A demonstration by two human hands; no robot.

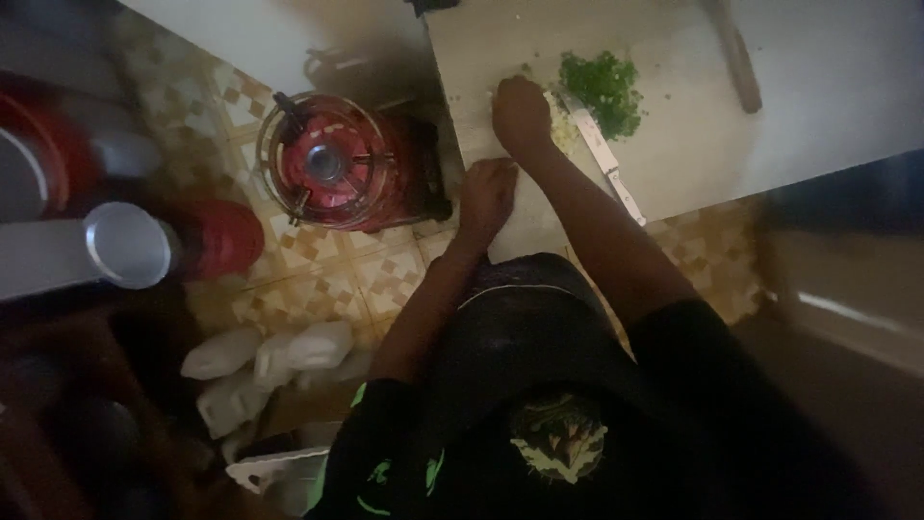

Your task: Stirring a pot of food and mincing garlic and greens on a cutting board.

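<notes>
Looking straight down here: the right hand is curled over a small pale heap of chopped stuff on the wooden cutting board, fingers bent down and bunched on top of it. Just past those fingertips sits a pile of chopped green herbs, and a knife lies flat on the board right beside the knuckles, its blade running back along the forearm. Nobody is gripping it.

The left hand sits nearer the body, at the board's near edge, fingers folded into a loose fist. It's dim and blurry, so I honestly can't say if it's pinching something small or just resting there.

What I'd worry about: that blade is basically touching the side of the right hand, so a sideways sweep of the fingers could drag skin across the edge or knock the knife off the counter. Below the left fingers, down on the tiled floor, stands a small red gas burner, and anything nudged off that near edge would probably land around it.
</notes>
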